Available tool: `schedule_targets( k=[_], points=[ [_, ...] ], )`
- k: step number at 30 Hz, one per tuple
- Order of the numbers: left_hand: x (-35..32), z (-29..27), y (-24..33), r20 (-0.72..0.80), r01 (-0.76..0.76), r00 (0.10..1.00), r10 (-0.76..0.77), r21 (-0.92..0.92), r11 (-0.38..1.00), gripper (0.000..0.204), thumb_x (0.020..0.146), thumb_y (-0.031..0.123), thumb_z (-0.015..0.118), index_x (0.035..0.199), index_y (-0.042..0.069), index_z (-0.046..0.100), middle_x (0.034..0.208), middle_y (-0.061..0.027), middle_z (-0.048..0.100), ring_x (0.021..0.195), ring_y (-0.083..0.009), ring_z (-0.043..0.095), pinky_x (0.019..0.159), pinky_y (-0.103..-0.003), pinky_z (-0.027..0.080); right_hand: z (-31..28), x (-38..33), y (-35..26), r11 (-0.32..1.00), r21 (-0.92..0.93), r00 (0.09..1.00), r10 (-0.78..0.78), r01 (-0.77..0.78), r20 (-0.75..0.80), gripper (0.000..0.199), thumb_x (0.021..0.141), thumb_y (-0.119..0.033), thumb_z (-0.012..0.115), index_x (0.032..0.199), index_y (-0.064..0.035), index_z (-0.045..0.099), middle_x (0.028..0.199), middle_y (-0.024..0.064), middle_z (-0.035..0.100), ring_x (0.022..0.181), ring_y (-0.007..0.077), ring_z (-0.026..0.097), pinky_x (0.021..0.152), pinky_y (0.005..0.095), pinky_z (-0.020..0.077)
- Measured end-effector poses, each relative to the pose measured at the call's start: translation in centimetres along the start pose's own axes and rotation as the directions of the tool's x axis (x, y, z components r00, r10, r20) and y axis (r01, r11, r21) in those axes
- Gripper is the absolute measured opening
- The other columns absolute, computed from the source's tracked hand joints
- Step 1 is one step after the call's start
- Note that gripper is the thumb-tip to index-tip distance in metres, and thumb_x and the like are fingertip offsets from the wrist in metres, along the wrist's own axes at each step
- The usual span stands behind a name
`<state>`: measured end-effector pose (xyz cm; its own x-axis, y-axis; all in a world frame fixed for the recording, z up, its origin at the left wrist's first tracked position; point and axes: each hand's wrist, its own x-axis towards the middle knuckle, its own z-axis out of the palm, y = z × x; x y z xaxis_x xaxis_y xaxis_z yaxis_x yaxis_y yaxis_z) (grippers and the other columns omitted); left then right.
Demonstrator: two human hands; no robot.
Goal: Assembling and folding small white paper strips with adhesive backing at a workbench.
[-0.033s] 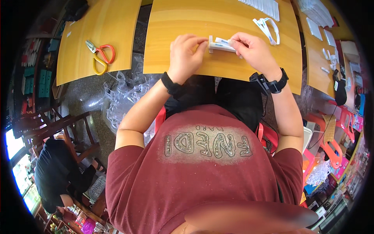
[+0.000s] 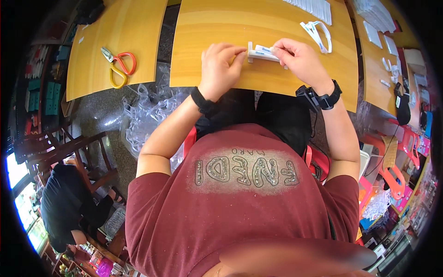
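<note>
My right hand (image 2: 298, 57) pinches a white printed strip (image 2: 262, 48) between thumb and fingers. That strip lies slantwise along a narrow white holder (image 2: 265, 56), which has an upright piece at its left end and rests on the wooden table. Just left of that upright piece is my left hand (image 2: 221, 67), its thumb and forefinger brought together; whatever they hold, if anything, is too small to make out. A looped white band (image 2: 318, 36) lies on the table beyond my right hand.
A stack of white strips (image 2: 312, 10) sits at the table's far edge. On the left table lie scissors (image 2: 118, 67) with red and yellow handles. Clear plastic scraps (image 2: 150, 120) heap beside me on the floor. Another person in dark clothes (image 2: 69, 198) is at lower left.
</note>
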<state>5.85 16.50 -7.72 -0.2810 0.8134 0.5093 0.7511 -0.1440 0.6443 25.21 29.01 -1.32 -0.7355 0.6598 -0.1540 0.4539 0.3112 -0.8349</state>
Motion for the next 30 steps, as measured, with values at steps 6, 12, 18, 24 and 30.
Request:
schedule_targets(
  k=[6, 12, 18, 24, 30],
  points=[
    [-0.7, -0.2, 0.3, 0.065, -0.078, 0.995, 0.074, 0.064, 0.995, 0.019, 0.085, 0.014, 0.071, 0.103, 0.013, 0.076, 0.095, -0.0034, 0.067, 0.091, -0.0235, 0.061, 0.088, -0.037, 0.041, 0.2, 1.2, -0.3, 0.997, -0.068, 0.996, 0.043, -0.037, 0.081, 0.018, 0.097, -0.02, 0.061, 0.095, -0.0035, 0.067, 0.068, -0.0038, 0.055, 0.063, 0.0044, 0.048, 0.057, 0.0225, 0.0373],
    [-0.8, -0.1, 0.1, 0.042, -0.11, 0.993, 0.107, 0.057, 0.992, 0.018, 0.084, 0.015, 0.07, 0.101, 0.014, 0.076, 0.089, -0.0009, 0.066, 0.088, -0.0212, 0.061, 0.09, -0.039, 0.039, 0.3, 1.7, -0.2, 0.99, -0.132, 0.993, 0.061, -0.047, 0.1, 0.018, 0.095, -0.021, 0.062, 0.094, -0.0036, 0.067, 0.064, -0.0029, 0.055, 0.059, 0.0052, 0.047, 0.054, 0.0237, 0.0358],
    [-0.8, 0.0, 0.0, 0.045, -0.117, 0.992, 0.115, 0.052, 0.992, 0.018, 0.084, 0.015, 0.07, 0.101, 0.014, 0.075, 0.089, -0.0006, 0.066, 0.087, -0.0206, 0.062, 0.089, -0.039, 0.039, 0.4, 1.8, -0.2, 0.979, -0.195, 0.994, 0.071, -0.053, 0.088, 0.019, 0.095, -0.021, 0.062, 0.092, -0.0034, 0.067, 0.064, -0.0019, 0.056, 0.058, 0.0063, 0.049, 0.054, 0.0249, 0.0374],
    [-0.8, 0.0, 0.1, 0.048, -0.114, 0.993, 0.112, 0.043, 0.993, 0.018, 0.083, 0.016, 0.07, 0.101, 0.015, 0.075, 0.089, -0.0004, 0.066, 0.087, -0.0202, 0.062, 0.09, -0.039, 0.039, 0.7, 1.9, -0.2, 0.966, -0.256, 0.997, 0.05, -0.035, 0.05, 0.02, 0.095, -0.021, 0.063, 0.091, -0.0022, 0.067, 0.064, -0.0002, 0.057, 0.059, 0.0079, 0.052, 0.055, 0.0258, 0.0398],
    [-0.6, 0.1, 0.0, 0.082, -0.036, 0.996, 0.033, 0.032, 0.999, 0.02, 0.085, 0.023, 0.072, 0.103, 0.014, 0.075, 0.09, -0.0022, 0.067, 0.087, -0.0208, 0.064, 0.09, -0.04, 0.038, 0.9, 1.9, -0.4, 0.956, -0.289, 0.996, 0.071, -0.054, 0.047, 0.023, 0.092, -0.024, 0.06, 0.093, -0.0036, 0.069, 0.075, 0.0144, 0.067, 0.069, 0.0283, 0.064, 0.063, 0.0385, 0.0486]
  ],
)
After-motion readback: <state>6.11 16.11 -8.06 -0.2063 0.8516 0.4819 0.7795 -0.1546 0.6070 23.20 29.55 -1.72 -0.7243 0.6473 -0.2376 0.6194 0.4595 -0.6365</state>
